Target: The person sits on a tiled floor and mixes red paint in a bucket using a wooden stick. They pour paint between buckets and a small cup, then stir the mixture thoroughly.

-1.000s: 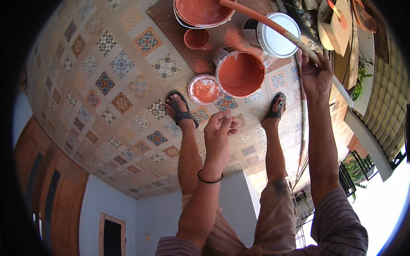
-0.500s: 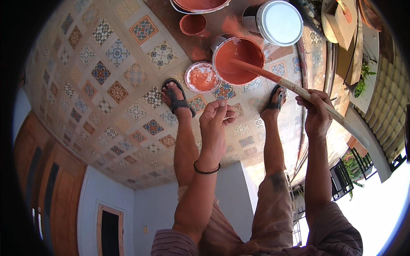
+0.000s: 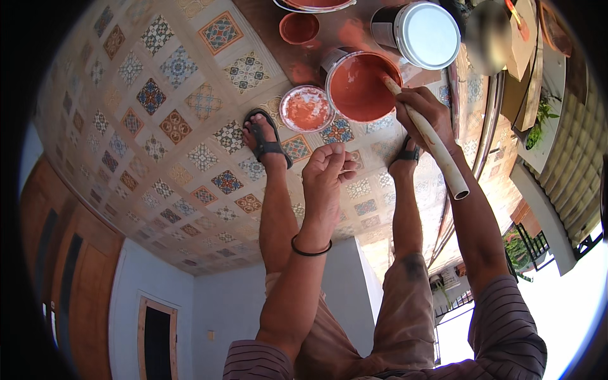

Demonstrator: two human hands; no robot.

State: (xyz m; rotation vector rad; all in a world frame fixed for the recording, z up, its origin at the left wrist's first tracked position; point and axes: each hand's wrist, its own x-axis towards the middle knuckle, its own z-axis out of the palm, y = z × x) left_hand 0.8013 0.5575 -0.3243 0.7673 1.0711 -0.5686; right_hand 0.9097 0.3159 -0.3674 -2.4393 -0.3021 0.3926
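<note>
My right hand (image 3: 425,117) is wrapped round a pale plastic pipe (image 3: 441,155). The pipe slants into a bucket of red-brown paint (image 3: 362,85), and its hollow near end points back over my right forearm. Its lower end is coated with paint. My left hand (image 3: 328,166) hangs in the air in front of the bucket, fingers loosely curled with the thumb against them, and nothing shows in it. Beside the bucket on the tiles lies a round lid (image 3: 307,109) smeared with paint and white patches.
A bucket with a white lid (image 3: 429,35) stands right of the paint. Behind are a small paint-filled bowl (image 3: 299,28) and another paint container (image 3: 313,4). A paint-tipped brush (image 3: 518,19) and wooden boards (image 3: 531,88) are at far right. My sandalled feet flank the patterned tiles (image 3: 228,182).
My right hand has moved forward and left, toward the bucket, and the pipe now stands steeper in the paint. The left hand has hardly moved. The view has shifted slightly.
</note>
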